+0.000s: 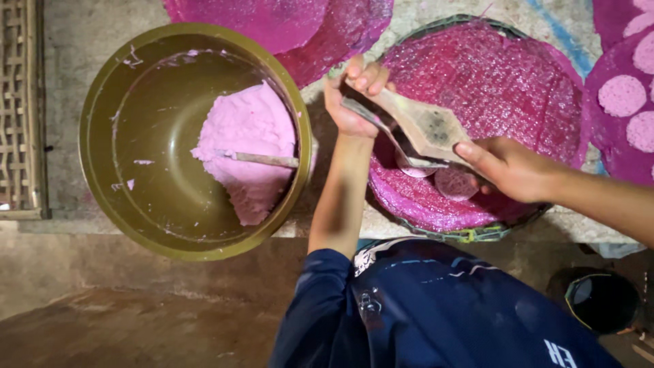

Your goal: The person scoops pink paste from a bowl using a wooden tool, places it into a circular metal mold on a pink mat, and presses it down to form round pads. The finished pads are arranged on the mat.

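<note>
Rough grey floor, magenta sheets spread about. Left hand (354, 95) grips a wooden paddle (422, 123), fingers curled tight. Right hand (511, 167) closes on a spoon (402, 146) over the round tray (490, 75), scraping pink paste, it seems. Olive bowl (157, 143) just left holds pink dough (248, 150) and a stick (262, 159). Bamboo rack (17, 109) far left.

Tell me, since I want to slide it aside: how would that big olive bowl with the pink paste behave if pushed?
The bowl probably feels heavy on one side, since the pink paste is heaped against its right wall. Its rounded form suggests it may rock or tilt. The stick lying in the paste could shift.
</note>
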